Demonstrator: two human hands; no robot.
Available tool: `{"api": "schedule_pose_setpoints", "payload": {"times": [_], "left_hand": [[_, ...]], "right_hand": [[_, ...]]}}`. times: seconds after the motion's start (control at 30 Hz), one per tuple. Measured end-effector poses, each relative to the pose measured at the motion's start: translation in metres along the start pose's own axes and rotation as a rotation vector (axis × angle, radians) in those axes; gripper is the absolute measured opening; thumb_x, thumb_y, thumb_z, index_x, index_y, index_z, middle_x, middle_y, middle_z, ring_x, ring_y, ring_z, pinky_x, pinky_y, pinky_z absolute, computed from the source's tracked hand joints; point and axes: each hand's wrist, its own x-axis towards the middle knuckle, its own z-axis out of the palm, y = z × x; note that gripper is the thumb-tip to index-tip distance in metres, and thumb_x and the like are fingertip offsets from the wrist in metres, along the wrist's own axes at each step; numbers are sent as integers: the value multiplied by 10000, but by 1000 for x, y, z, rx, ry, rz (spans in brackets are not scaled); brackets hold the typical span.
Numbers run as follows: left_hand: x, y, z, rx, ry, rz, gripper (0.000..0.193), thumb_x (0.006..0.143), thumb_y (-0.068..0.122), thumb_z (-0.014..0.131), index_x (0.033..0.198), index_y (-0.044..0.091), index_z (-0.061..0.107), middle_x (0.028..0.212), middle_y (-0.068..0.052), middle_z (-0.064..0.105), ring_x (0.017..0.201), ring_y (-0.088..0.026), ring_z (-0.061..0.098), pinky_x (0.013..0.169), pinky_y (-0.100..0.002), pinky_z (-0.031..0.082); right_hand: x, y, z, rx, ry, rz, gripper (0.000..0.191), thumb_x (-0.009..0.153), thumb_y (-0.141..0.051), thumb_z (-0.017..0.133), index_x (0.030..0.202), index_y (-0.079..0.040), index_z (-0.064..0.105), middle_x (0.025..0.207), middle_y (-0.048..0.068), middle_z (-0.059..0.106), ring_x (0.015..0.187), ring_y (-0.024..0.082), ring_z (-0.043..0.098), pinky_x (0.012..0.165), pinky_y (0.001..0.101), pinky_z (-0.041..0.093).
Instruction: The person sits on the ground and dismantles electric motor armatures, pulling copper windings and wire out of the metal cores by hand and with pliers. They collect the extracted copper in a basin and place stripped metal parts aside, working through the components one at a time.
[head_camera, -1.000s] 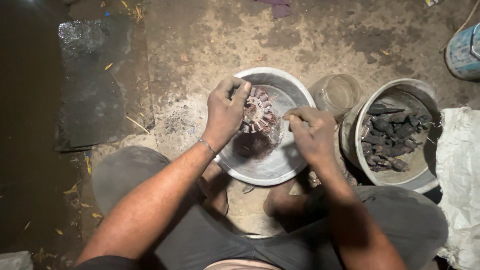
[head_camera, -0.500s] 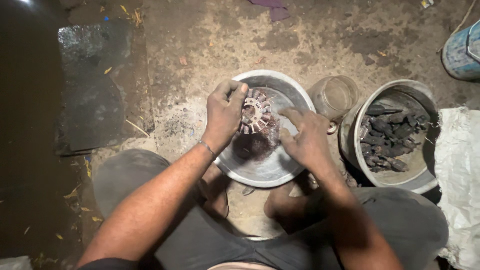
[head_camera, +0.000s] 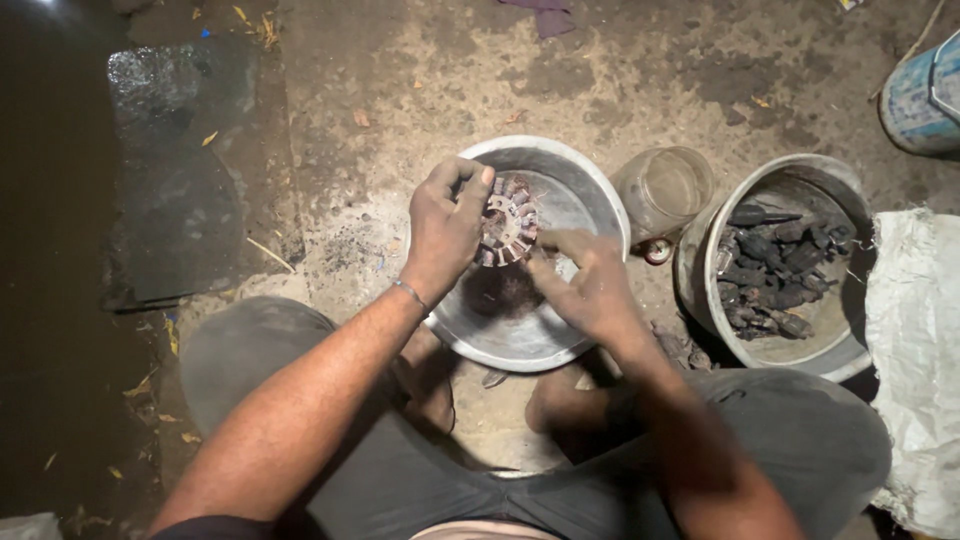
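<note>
Person squats on a dirt floor (head_camera: 420, 90), knees apart, a round metal basin (head_camera: 590, 190) set between the feet. Left hand (head_camera: 445, 225) is closed round a toothed, ring-shaped metal part wound w/ copper-coloured wire (head_camera: 508, 222), gripping its left edge, thumb over the top rim, holding it tilted above the basin's far half. A thin bracelet (head_camera: 410, 293) sits on that wrist. Right hand (head_camera: 590, 285) is just beside the part on its lower-right, fingers curled and pointing toward it; the fingertips look to be touching the part's edge or pinching sth small against it, but blur and the low light make it hard to tell, so whether this hand is open or gripping can't be called. Dark liquid or residue (head_camera: 500, 295) pools in the basin bottom under the part.

Right of the basin, touching or nearly touching its rim, a clear glass jar (head_camera: 665, 190) lies tipped. Further right, a bigger pale bucket (head_camera: 740, 310) holds black, greasy-looking metal pieces (head_camera: 775, 265). A white woven sack (head_camera: 915, 360) lies at the far right edge, a blue-and-white container (head_camera: 920, 100) at the top-right corner. Left of the person, a dark wet slab (head_camera: 170, 180), w/ a few yellow leaves scattered about.
</note>
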Motion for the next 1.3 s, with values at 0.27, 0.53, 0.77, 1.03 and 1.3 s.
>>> {"api": "schedule_pose_setpoints", "payload": {"times": [0.27, 0.53, 0.77, 1.03, 1.3], "left_hand": [[2, 1, -2, -18, 6, 19, 221, 1009, 220, 665, 934, 13, 671, 833, -49, 658, 808, -129, 595, 748, -303, 503], [3, -3, -5, -88, 3, -49, 226, 1009, 226, 663, 940, 11, 676, 819, -39, 654, 785, -116, 576, 717, -298, 498], [-2, -2, -1, -78, -38, -103, 229, 987, 239, 664, 952, 13, 685, 803, -45, 686, 769, -118, 595, 710, -304, 508], [-3, -2, -1, -9, -7, 9, 218, 992, 229, 674, 955, 15, 686, 839, -60, 697, 807, -118, 617, 754, -302, 513], [0, -5, -2, -41, 6, -14, 224, 1010, 225, 665, 940, 13, 667, 822, -34, 656, 799, -114, 588, 750, -296, 502]], "right_hand": [[0, 6, -10, 51, 3, 253, 199, 989, -202, 645, 1069, -70, 770, 906, 123, 771, 702, 254, 754, 586, 392, 574], [4, 22, -26, 148, -108, 791, 276, 917, -276, 641, 1079, -87, 760, 890, 146, 734, 736, 307, 774, 681, 488, 577], [-8, 19, 4, -178, -19, -36, 377, 932, -305, 693, 1170, -20, 757, 1103, 187, 744, 984, 324, 710, 869, 495, 543], [-4, 13, -7, 159, 6, 418, 265, 948, -297, 645, 1003, -71, 773, 965, 97, 770, 766, 219, 752, 645, 382, 614], [5, -3, -36, 250, 40, 794, 285, 881, -249, 662, 1014, -18, 762, 888, 212, 775, 607, 234, 791, 478, 358, 563]]}}
